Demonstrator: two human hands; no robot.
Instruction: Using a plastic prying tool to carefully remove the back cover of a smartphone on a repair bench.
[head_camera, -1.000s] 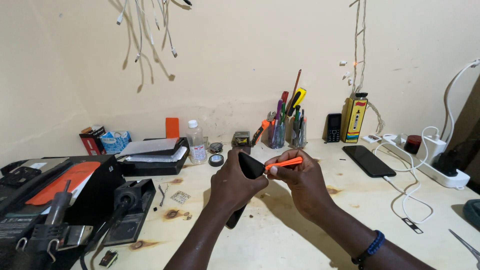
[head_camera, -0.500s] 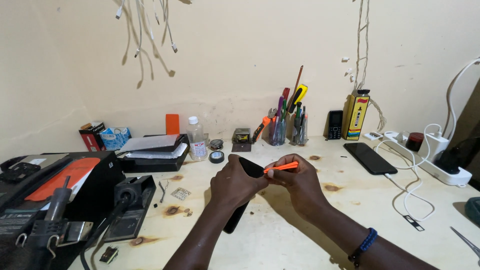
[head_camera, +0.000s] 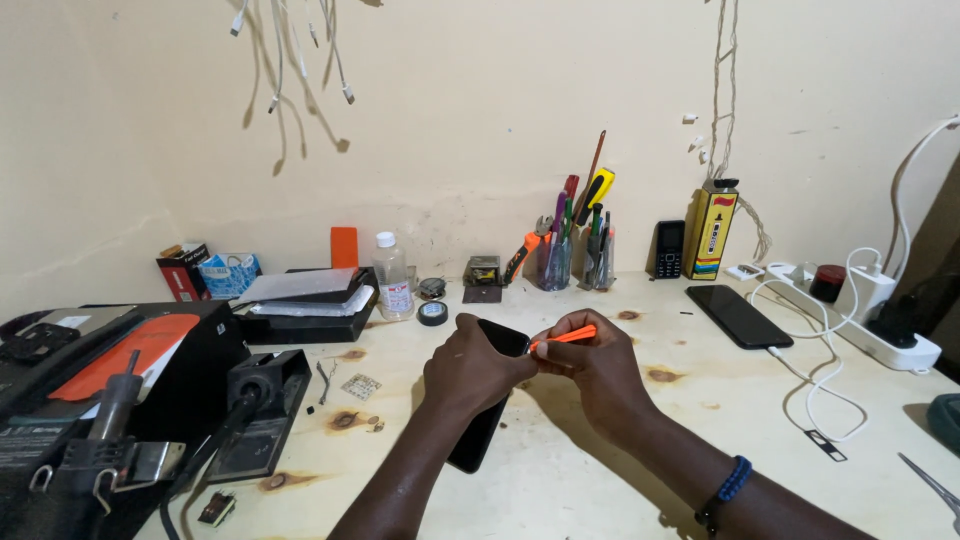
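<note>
From the head view, my left hand (head_camera: 468, 372) grips a black phone (head_camera: 488, 400), tilted up off the desk (head_camera: 620, 470) near the middle of its front edge. My right hand (head_camera: 590, 370) pinches an orange tool (head_camera: 566, 337), whose tip meets the phone's upper edge. Along the desk's back edge stand a clear plastic bottle (head_camera: 392, 275) and a cup of screwdrivers (head_camera: 556, 262). A second black phone (head_camera: 742, 316) lies flat toward the right edge, near a white power strip (head_camera: 872, 330). A soldering station (head_camera: 262, 415) sits at the left edge.
</note>
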